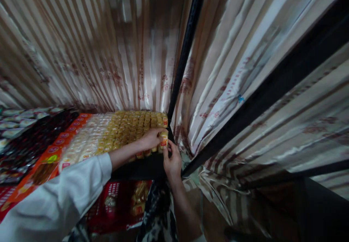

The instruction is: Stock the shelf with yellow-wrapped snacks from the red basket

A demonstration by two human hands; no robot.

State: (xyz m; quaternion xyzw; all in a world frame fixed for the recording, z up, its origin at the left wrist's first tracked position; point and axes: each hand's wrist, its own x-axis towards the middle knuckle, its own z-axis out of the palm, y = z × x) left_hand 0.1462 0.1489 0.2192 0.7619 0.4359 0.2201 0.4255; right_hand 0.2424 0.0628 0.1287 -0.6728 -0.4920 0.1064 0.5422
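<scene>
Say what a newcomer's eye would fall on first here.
Probably the pale, brown-striped shiny curtains across the upper picture, crossed by a slanting black pole. Below centre, the left hand and right hand hold a small yellow, red-labelled packet beside rows of yellow packets. Bright orange printed packaging lies further left.

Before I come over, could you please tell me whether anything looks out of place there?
Nothing looks spilled or damaged in this dim view. A small blue spot stands out against the pale curtain. One yellow packet is out of the packed rows, held by the left hand and right hand.
</scene>
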